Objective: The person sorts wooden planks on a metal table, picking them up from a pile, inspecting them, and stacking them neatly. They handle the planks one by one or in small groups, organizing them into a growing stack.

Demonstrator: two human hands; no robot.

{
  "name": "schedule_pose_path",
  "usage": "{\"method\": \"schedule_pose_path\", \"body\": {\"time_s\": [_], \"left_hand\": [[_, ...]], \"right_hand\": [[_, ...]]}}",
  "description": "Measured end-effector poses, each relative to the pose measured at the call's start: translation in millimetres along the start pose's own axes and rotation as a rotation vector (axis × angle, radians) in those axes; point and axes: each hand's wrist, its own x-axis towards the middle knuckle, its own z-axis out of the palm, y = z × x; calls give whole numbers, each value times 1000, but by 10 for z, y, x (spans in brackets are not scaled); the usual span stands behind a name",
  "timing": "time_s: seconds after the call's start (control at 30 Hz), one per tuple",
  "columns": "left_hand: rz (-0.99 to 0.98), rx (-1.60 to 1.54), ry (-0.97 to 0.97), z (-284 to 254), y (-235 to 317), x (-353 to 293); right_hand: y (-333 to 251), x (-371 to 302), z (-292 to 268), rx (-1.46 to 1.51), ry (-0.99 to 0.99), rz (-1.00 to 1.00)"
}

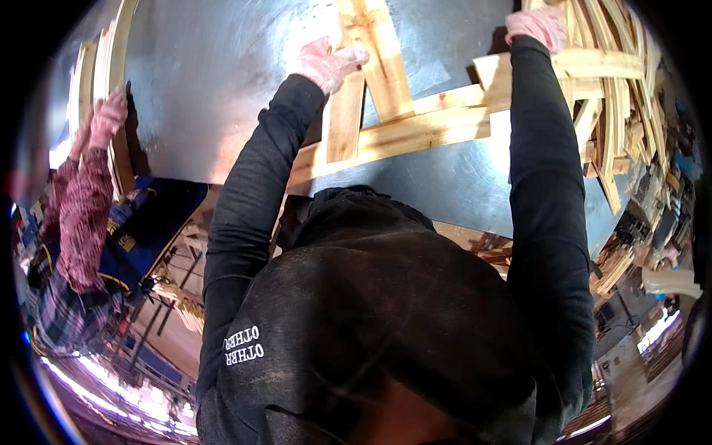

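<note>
On a grey metal tabletop (215,81), my left hand (326,63), in a pinkish-white glove, is closed over the upper end of a short wooden slat (343,122). Its finger reaches right toward a wider wooden board (383,70) that slants beside the slat. The lower ends of both meet a long, slightly curved wooden strip (423,133) lying across the table. Farther right, my right hand (538,28), gloved alike, is curled at the edge of a pile of wooden strips (604,67). What its fingers hold, if anything, is hidden.
At the left, a co-worker's gloved hands (107,119) are by upright curved wooden pieces (115,67) at the table's edge. A dark blue cloth with a yellow edge (152,230) hangs below there. More wood pieces (614,267) lie beyond the table at the lower right.
</note>
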Motion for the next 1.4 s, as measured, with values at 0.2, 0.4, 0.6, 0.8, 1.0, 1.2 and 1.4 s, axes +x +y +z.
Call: {"method": "schedule_pose_path", "body": {"time_s": [0.2,0.4,0.6,0.8,1.0,1.2,1.4], "left_hand": [[-2,-897,-156,172,464,31],[65,-912,-228,90,825,30],[106,-899,-265,37,981,66],[123,-903,-239,19,1042,-110],[140,-875,-202,-165,1077,-153],[107,-829,-216,-231,1015,-458],[-46,-516,-247,-303,861,-1309]], "right_hand": [[881,-803,-385,430,-435,-602],[1371,-985,-481,982,-529,-465],[950,-1605,-888,1484,-966,-361],[717,-1468,-873,1844,-1135,-545],[542,-1103,-1397,1577,-935,-903],[437,-1186,-868,1156,-390,-1165],[423,-2233,-821,1203,-623,-1124]]}}
